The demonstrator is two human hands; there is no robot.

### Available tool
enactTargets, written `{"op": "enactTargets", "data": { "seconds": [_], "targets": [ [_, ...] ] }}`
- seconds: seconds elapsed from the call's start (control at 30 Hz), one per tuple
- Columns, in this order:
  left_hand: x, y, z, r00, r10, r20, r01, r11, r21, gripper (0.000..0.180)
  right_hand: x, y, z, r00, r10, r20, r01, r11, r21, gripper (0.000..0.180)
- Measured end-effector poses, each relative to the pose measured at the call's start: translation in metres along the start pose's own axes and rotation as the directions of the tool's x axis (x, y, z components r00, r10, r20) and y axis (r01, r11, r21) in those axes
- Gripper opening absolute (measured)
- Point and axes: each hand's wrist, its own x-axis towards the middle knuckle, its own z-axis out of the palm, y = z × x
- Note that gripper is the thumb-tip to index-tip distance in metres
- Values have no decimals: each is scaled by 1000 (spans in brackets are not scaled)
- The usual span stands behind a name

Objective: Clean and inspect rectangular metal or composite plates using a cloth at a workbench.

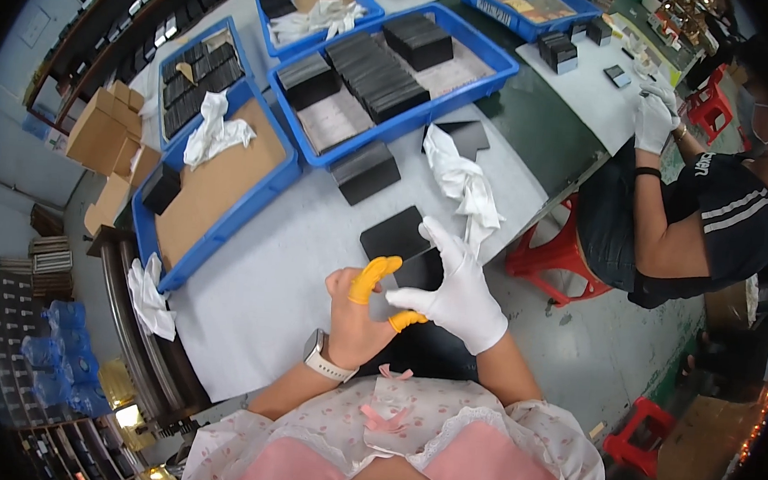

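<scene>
My left hand (pixel 355 319) is bare except for yellow finger cots on the index finger and thumb, and its fingers curve apart with nothing between them. Facing it, my right hand (pixel 460 300) wears a white glove, its thumb and fingers spread and holding nothing. The gloved thumb reaches toward the gap between the two yellow cots; whether they touch, I cannot tell. Just beyond my hands a black rectangular plate (pixel 392 232) lies on the white-covered table (pixel 242 319). Farther off sits a stack of black plates (pixel 366 174), and a crumpled white cloth (pixel 462 185) lies to its right.
A large blue tray (pixel 515 68) holds rows of black plates. Left of it, a long blue tray (pixel 212 249) carries a white cloth (pixel 216 132). Another white cloth (pixel 152 298) hangs at the left edge. At right, a gloved co-worker (pixel 721 194) sits on a red stool (pixel 558 258).
</scene>
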Motion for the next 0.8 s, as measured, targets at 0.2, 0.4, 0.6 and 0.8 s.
{"op": "enactTargets", "data": {
  "seconds": [0.2,0.4,0.6,0.8],
  "targets": [
    [3,8,-15,1000,4,-9,-4,999,33,87,-9,53,8,878,456,-144,-281,736,615,44],
    [11,8,-15,998,19,-63,-15,997,72,86,-19,-8,-9,954,291,72,-299,943,147,68],
    [9,13,-17,996,65,-54,-60,994,94,85,-15,36,-5,818,567,-96,-382,661,646,50],
    [8,13,-11,999,-22,-37,23,999,35,81,-18,6,-7,957,291,-13,-281,933,223,105]
  ]
}}
